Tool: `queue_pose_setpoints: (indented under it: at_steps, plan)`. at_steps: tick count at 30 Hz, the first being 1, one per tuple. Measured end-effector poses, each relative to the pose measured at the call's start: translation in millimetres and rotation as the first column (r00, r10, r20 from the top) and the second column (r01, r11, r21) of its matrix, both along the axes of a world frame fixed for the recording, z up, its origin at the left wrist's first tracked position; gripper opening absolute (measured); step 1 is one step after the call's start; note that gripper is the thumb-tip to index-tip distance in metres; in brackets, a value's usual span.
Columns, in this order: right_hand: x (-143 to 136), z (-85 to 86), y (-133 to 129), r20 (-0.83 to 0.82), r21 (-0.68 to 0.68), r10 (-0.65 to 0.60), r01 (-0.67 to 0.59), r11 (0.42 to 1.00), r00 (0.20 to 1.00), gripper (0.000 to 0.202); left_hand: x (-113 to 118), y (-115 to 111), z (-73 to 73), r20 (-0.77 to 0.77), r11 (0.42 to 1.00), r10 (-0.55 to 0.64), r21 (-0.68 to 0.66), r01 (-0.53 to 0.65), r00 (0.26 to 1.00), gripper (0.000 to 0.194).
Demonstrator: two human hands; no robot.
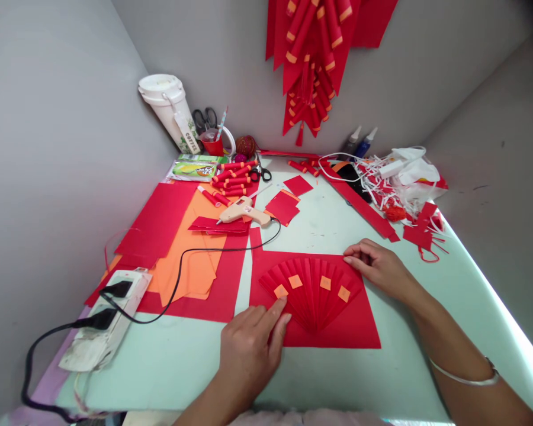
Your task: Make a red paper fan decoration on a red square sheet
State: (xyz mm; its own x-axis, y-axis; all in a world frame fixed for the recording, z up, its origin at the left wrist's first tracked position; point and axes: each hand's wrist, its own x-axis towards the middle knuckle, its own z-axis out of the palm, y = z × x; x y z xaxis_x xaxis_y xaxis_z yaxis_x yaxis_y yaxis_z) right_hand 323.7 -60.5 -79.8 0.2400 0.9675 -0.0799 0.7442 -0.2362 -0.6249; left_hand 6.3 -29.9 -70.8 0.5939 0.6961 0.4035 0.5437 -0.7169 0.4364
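Note:
A pleated red paper fan (311, 296) lies spread on a red paper sheet (337, 338) near the front of the table. Several small orange squares sit across its folds. My left hand (253, 340) stretches its index finger onto the leftmost orange square (281, 291), with the thumb apart and the other fingers partly curled. At the sheet's upper right corner, my right hand (375, 266) has thumb and forefinger closed on the edge, its other fingers curled in.
A glue gun (244, 211) rests behind on folded red paper, its cord running to a power strip (106, 319) at left. Orange sheets (190, 266), red paper rolls (235, 177), scissors (261, 171) and white paper shreds (377, 183) lie around. A firecracker decoration (311, 59) hangs on the wall.

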Motion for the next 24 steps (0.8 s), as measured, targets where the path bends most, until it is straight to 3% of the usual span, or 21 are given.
queue_pose_setpoints:
  at_steps: [24]
  plan:
    - [-0.6, 1.0, 0.1, 0.005, -0.002, -0.003, 0.003, 1.000, 1.000, 0.018, 0.2, 1.0, 1.3, 0.011, 1.000, -0.009, 0.001, 0.009, 1.000, 0.027]
